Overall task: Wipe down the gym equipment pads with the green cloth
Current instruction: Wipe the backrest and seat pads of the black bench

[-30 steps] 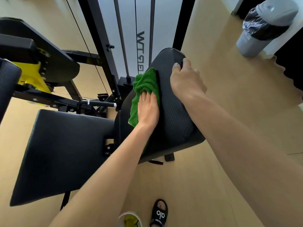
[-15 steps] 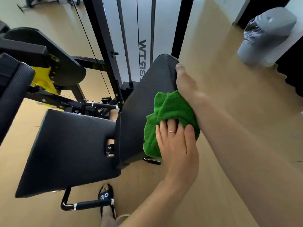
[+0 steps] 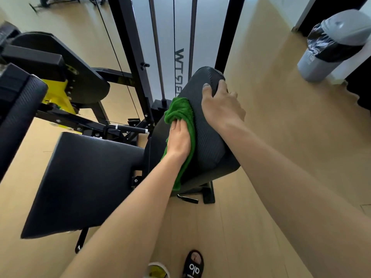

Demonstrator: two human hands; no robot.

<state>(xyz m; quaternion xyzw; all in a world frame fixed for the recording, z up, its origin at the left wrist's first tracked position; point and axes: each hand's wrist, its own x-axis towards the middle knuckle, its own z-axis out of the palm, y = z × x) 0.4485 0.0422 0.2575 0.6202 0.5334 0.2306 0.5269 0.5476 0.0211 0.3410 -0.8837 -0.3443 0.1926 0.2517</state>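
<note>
A black ribbed back pad [image 3: 208, 141] stands upright in the middle of the view. The green cloth [image 3: 181, 111] lies against its left face. My left hand [image 3: 179, 138] presses flat on the cloth with straight fingers. My right hand [image 3: 219, 105] grips the pad's top right edge, thumb on the near face and fingers wrapped over the far side. A flat black seat pad [image 3: 84, 183] extends to the left, below the back pad.
The machine's black frame, cables and white weight-stack cover [image 3: 172, 37] rise behind the pad. A yellow-and-black arm assembly [image 3: 56, 91] and another black pad [image 3: 18, 109] sit at the left. A grey bin [image 3: 331, 47] stands at upper right. My sandalled foot [image 3: 193, 265] is on the wooden floor.
My left hand has slid the cloth from the pad's lower right edge back up to its left face. My right hand now grips the pad's top from above.
</note>
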